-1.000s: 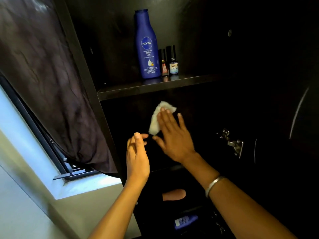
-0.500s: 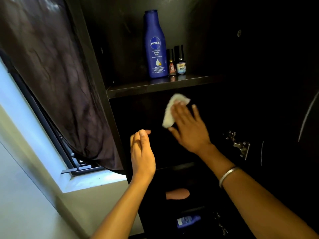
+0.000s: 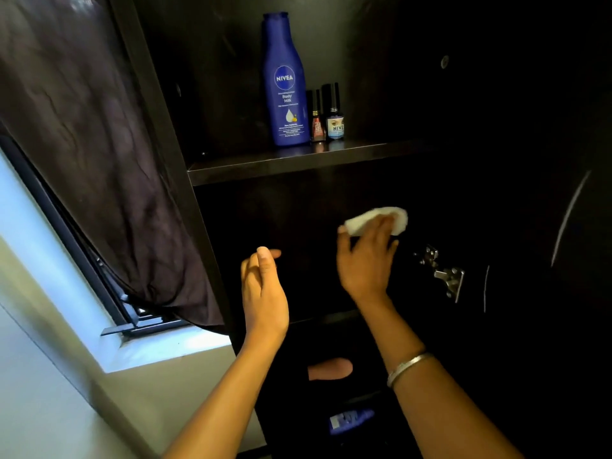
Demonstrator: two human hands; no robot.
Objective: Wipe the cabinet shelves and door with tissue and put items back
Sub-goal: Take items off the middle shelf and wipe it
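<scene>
My right hand [image 3: 364, 260] holds a white tissue [image 3: 377, 218] against the dark back panel of the cabinet, just below the upper shelf [image 3: 298, 162]. The fingers bend over the tissue and are blurred. My left hand [image 3: 263, 293] hovers edge-on to the left, fingers relaxed and holding nothing. On the upper shelf stand a tall blue Nivea bottle [image 3: 284, 81] and two small dark-capped bottles [image 3: 317, 119] [image 3: 335, 115].
A metal hinge [image 3: 443, 274] sits on the cabinet's right side, next to the dark open door [image 3: 563, 226]. Lower down lie a tan object [image 3: 329, 368] and a blue item [image 3: 351, 420]. A dark curtain [image 3: 82, 144] hangs over a window [image 3: 49, 260] at left.
My right hand has swept the tissue rightwards along the back panel, towards the hinge, and turned it sideways. My left hand has stayed in place.
</scene>
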